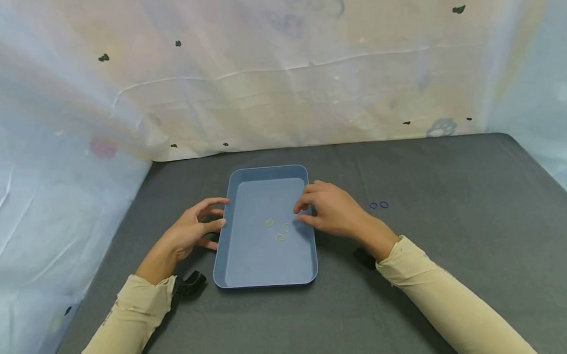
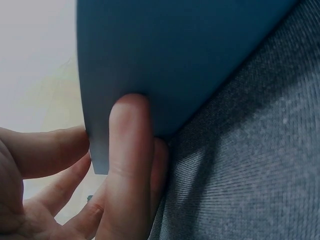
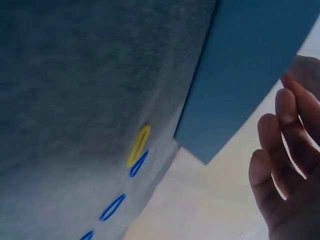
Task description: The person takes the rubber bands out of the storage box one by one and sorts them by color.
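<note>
A shallow blue tray (image 1: 268, 266) lies on the table, with three thin yellow-green rubber bands (image 1: 280, 237) loose on its floor. My left hand (image 1: 189, 231) is at the tray's left side, fingertips against the rim and outer wall. One straight finger (image 2: 131, 145) presses the wall in the left wrist view. Over the tray's right edge hovers my right hand (image 1: 333, 209), fingers loosely bent, thumb and fingertips apart, nothing visible between them. To the right of the tray, two blue rubber bands (image 1: 384, 204) lie on the table.
The right wrist view shows a yellow rubber band (image 3: 139, 146) and several blue ones (image 3: 112, 207) on the cloth outside the tray wall (image 3: 235, 75). A grey cloth covers the table (image 1: 454, 233). Pale sheets (image 1: 281, 104) hang behind it and at both sides.
</note>
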Demonstrator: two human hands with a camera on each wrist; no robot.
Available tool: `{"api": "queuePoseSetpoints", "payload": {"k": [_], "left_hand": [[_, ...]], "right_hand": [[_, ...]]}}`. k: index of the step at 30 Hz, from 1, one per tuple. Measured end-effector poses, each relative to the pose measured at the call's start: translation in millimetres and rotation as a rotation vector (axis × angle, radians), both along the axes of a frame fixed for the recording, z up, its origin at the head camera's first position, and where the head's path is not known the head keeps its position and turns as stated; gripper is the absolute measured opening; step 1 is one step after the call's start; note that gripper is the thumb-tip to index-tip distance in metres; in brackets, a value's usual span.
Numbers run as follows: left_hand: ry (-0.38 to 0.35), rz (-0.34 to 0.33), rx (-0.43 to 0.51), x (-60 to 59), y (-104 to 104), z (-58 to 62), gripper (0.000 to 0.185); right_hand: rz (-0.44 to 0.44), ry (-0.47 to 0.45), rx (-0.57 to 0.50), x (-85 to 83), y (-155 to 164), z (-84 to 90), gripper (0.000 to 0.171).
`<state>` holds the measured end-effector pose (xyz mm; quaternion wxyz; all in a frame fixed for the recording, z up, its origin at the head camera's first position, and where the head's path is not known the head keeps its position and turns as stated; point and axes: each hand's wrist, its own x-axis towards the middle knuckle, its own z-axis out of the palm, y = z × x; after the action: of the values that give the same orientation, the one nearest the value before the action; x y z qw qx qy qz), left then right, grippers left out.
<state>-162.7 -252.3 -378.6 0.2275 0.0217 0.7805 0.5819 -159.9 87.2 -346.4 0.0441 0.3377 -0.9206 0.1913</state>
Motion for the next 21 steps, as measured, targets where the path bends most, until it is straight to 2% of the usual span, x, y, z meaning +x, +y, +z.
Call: {"api": "queuePoseSetpoints", "payload": {"k": [6,11,21], "left_hand": [[-0.006,0.008,-0.001,-0.7,2.5,-0.3,0.055],[-0.004,0.01,0.001,-0.9,3.4,-0.5,0.055],[0.002,0.011,-0.004,-0.5,1.3,-1.8,0.055]], "right_hand": [[0.043,-0.011,0.065,-7.9,-13.3,-3.3,0.012],[0.033,-0.005,0.139,-11.5,-20.5,-9.1,0.013],[0.045,0.027,0.157,-13.7,-28.6,-13.3,0.01]]}}
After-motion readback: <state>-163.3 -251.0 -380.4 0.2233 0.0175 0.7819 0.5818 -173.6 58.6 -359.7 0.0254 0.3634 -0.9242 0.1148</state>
